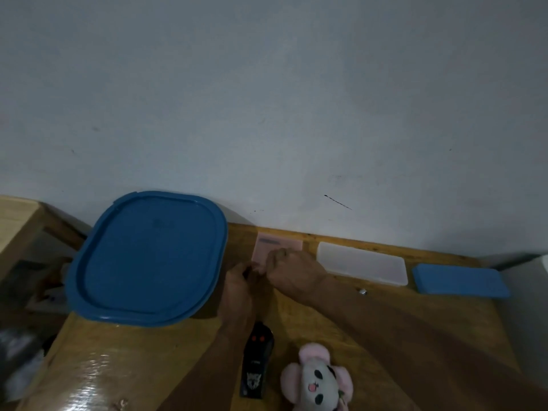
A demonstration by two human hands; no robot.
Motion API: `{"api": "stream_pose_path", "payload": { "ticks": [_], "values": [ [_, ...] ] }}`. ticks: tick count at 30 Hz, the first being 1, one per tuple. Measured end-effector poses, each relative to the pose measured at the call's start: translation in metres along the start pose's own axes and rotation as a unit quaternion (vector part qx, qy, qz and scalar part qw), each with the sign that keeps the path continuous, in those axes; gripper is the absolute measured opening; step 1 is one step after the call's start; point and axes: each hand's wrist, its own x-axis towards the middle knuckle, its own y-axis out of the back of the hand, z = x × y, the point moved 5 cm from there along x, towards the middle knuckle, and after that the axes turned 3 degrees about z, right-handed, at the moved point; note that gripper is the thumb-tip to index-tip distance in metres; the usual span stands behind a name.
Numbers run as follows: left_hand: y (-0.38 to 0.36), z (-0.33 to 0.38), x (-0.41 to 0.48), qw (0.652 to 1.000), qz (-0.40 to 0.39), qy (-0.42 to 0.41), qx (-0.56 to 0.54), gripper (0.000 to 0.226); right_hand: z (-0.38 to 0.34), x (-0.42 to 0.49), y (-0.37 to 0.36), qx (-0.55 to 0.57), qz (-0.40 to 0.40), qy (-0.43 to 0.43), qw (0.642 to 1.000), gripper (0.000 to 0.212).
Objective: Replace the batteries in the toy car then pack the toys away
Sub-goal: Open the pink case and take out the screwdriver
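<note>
— Where's the toy car point(256, 361)?
— At the tabletop's point(142, 351) near edge, beside the plush mouse point(318, 378). The left hand point(237, 289) and right hand point(292, 271) meet at the pink case point(278, 246) by the far edge, fingers curled. Whether they grip anything, I can't tell.
— Around them?
— Blue lid point(148, 259) on the left, clear case point(361, 262) and blue case point(461, 280) on the right, bare wall point(267, 114) behind.

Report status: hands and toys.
Left hand and right hand meet at pink case, grip unclear. Black toy ungripped beside plush. Nothing blocking.

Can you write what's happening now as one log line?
left grip and right grip meet at pink case, hold unclear | toys: black toy, plush mouse unpacked | blue lid: left of pink case
</note>
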Motion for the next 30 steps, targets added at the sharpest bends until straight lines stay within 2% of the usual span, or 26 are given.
{"api": "stream_pose_path", "payload": {
  "ticks": [4, 6, 10, 12, 14, 19, 22, 26, 30],
  "values": [
    [0.001, -0.002, 0.0, 0.998, -0.014, -0.001, 0.068, 0.022, 0.011, -0.002, -0.004, 0.073, 0.006, -0.046, 0.996, 0.032],
    [0.005, -0.001, -0.001, 0.997, 0.007, 0.007, 0.083, 0.025, 0.016, -0.004, -0.006, 0.122, 0.021, -0.067, 0.99, 0.025],
    [0.009, 0.004, -0.002, 0.994, 0.05, 0.007, 0.095, 0.019, 0.031, -0.002, 0.003, 0.182, 0.058, -0.083, 0.978, 0.037],
    [0.008, -0.003, -0.001, 0.991, 0.056, 0.022, 0.116, 0.022, 0.041, -0.001, 0.009, 0.178, 0.081, -0.103, 0.975, 0.021],
    [0.006, -0.011, 0.0, 0.988, 0.054, 0.033, 0.142, 0.026, 0.051, 0.001, 0.014, 0.162, 0.082, -0.141, 0.973, 0.014],
    [0.005, -0.023, 0.006, 0.991, 0.04, 0.088, 0.097, 0.025, 0.064, 0.007, 0.008, 0.154, 0.049, -0.228, 0.96, 0.039],
    [0.002, -0.027, 0.007, 0.991, 0.039, 0.12, 0.048, 0.026, 0.063, 0.008, -0.007, 0.169, 0.032, -0.221, 0.96, 0.03],
    [-0.001, -0.028, 0.006, 0.992, 0.036, 0.111, 0.056, 0.027, 0.061, 0.003, -0.019, 0.193, 0.021, -0.219, 0.956, 0.049],
    [0.001, -0.026, 0.006, 0.99, 0.056, 0.118, 0.045, 0.027, 0.06, 0.001, -0.022, 0.218, 0.034, -0.221, 0.95, 0.052]
  ]
}}
